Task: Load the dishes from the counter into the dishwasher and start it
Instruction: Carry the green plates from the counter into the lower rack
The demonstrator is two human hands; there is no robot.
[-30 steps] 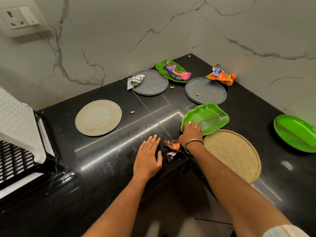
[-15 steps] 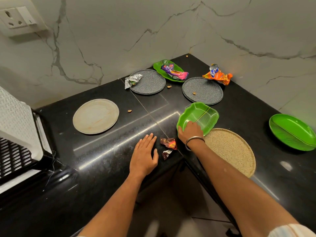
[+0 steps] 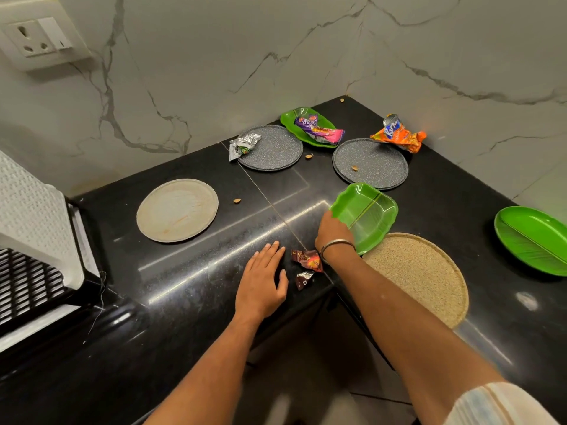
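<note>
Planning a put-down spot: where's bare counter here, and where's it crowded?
Bare black counter lies between the beige plate and the left hand, and between the woven mat and the green leaf tray. The back corner is crowded: grey plates, wrappers, nut shells.

Open black surface is lying between the beige plate and the left hand, flat beside the brown wrappers. Two grey plates, wrappers and scattered nutshells are crowding the far corner. The speckled round plate is blocking the right front, possibly touching the tilted green tray.
</note>
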